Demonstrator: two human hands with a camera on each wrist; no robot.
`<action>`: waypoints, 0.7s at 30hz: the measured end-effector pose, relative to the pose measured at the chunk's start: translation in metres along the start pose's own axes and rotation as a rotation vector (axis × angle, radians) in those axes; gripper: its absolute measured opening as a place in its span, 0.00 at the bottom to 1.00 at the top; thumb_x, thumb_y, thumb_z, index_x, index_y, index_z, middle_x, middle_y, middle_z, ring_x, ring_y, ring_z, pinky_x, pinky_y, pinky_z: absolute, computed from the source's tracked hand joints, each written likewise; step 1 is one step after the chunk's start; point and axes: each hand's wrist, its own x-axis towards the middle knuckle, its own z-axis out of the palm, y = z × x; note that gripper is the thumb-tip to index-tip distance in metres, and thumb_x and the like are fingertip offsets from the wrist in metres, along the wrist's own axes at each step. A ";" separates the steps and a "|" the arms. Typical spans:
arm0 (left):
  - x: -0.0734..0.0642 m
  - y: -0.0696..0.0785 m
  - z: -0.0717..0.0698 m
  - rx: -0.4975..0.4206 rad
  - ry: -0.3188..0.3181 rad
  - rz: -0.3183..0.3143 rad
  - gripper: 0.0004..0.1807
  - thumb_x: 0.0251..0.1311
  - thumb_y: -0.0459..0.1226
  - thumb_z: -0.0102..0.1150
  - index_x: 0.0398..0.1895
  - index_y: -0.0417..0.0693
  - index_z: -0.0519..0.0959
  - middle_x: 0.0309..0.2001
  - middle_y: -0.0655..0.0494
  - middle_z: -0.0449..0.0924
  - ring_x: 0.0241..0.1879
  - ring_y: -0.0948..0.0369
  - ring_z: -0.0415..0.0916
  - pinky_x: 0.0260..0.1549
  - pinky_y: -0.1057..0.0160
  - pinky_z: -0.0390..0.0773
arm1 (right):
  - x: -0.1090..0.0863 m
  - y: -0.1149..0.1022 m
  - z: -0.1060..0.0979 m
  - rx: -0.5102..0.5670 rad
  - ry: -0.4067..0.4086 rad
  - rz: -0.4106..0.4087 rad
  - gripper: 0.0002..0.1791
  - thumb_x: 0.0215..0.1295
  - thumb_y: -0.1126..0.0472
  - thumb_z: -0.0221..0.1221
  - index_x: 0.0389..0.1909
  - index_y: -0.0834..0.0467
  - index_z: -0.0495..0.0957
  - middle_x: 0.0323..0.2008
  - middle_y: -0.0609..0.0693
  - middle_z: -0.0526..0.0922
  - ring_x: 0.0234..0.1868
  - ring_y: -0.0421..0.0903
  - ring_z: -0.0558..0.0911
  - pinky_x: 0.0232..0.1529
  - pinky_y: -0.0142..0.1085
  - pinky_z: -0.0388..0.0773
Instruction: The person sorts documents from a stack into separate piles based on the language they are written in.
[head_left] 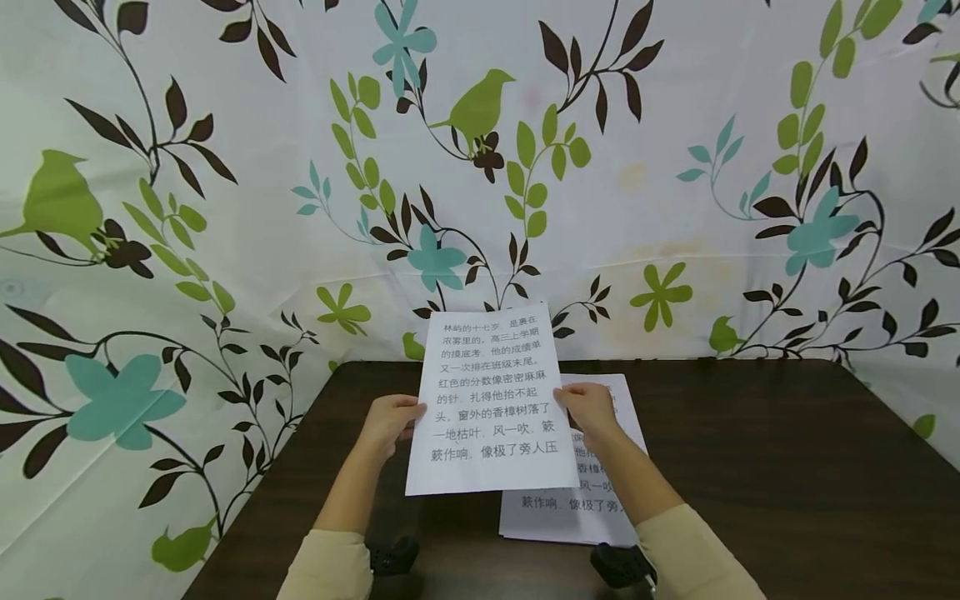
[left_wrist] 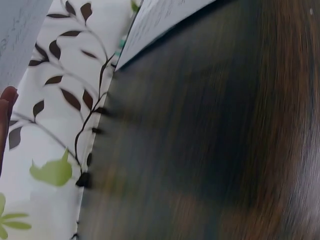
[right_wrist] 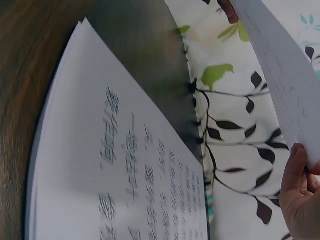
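A white sheet of paper [head_left: 491, 400] with large printed Chinese text is held up over the table, its text facing the head camera. My left hand [head_left: 392, 421] pinches its left edge, and my right hand [head_left: 592, 410] pinches the right edge. Behind and below the sheet lies a stack of printed paper [head_left: 570, 521], partly covered by the sheet and my right forearm. In the right wrist view the stack [right_wrist: 75, 175] shows several layered edges, and my right hand [right_wrist: 302, 205] has its thumb against the raised sheet [right_wrist: 280, 75]. Only fingertips [left_wrist: 7, 107] of my left hand show in the left wrist view.
The dark wooden table [head_left: 750, 467] extends to both sides of the paper. At its far edge hangs a white cloth [head_left: 600, 292] patterned with leaves, flowers and birds. Black devices [head_left: 393, 557] sit at both wrists, beside the cream sleeves [head_left: 330, 562].
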 end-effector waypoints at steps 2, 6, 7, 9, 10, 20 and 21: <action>0.000 -0.002 -0.008 0.017 0.014 -0.004 0.12 0.50 0.27 0.55 0.38 0.28 0.74 0.30 0.45 0.76 0.24 0.58 0.74 0.24 0.61 0.76 | 0.001 0.001 0.008 0.004 -0.007 0.007 0.13 0.58 0.62 0.53 0.40 0.67 0.74 0.34 0.58 0.77 0.28 0.46 0.79 0.29 0.33 0.76; -0.002 -0.006 -0.025 0.045 0.035 -0.010 0.13 0.50 0.28 0.55 0.39 0.28 0.73 0.31 0.44 0.76 0.25 0.58 0.74 0.23 0.63 0.76 | 0.001 0.004 0.025 0.016 -0.027 0.009 0.13 0.58 0.62 0.53 0.39 0.67 0.74 0.32 0.56 0.77 0.27 0.45 0.78 0.28 0.32 0.75; -0.003 -0.006 -0.029 0.055 0.040 -0.012 0.13 0.50 0.28 0.54 0.39 0.28 0.73 0.32 0.44 0.76 0.25 0.58 0.74 0.23 0.63 0.76 | 0.001 0.004 0.029 0.021 -0.033 0.007 0.13 0.58 0.62 0.53 0.39 0.67 0.74 0.32 0.56 0.77 0.27 0.45 0.78 0.28 0.32 0.75; -0.005 -0.007 -0.038 0.077 0.044 -0.014 0.13 0.51 0.29 0.54 0.40 0.29 0.73 0.33 0.43 0.76 0.25 0.57 0.75 0.23 0.63 0.76 | -0.001 0.005 0.038 0.023 -0.046 -0.001 0.12 0.57 0.63 0.53 0.39 0.67 0.75 0.31 0.56 0.77 0.26 0.45 0.78 0.27 0.33 0.75; -0.006 -0.007 -0.042 0.088 0.044 -0.016 0.14 0.52 0.29 0.54 0.41 0.29 0.73 0.33 0.43 0.75 0.26 0.57 0.74 0.24 0.63 0.75 | -0.001 0.006 0.042 0.028 -0.052 -0.003 0.12 0.57 0.63 0.53 0.38 0.67 0.75 0.30 0.56 0.77 0.26 0.45 0.78 0.27 0.33 0.76; 0.000 -0.028 -0.078 0.182 0.034 -0.013 0.17 0.52 0.35 0.56 0.42 0.30 0.72 0.34 0.41 0.75 0.27 0.54 0.75 0.25 0.60 0.75 | -0.010 0.011 0.072 0.074 -0.097 0.009 0.12 0.56 0.63 0.53 0.37 0.68 0.75 0.31 0.56 0.76 0.26 0.46 0.79 0.29 0.35 0.76; 0.001 -0.031 -0.081 0.185 0.026 -0.010 0.18 0.52 0.36 0.57 0.42 0.30 0.72 0.34 0.41 0.75 0.27 0.54 0.75 0.25 0.59 0.75 | -0.010 0.012 0.075 0.076 -0.100 0.010 0.12 0.56 0.63 0.53 0.37 0.68 0.75 0.31 0.56 0.76 0.26 0.46 0.78 0.29 0.35 0.76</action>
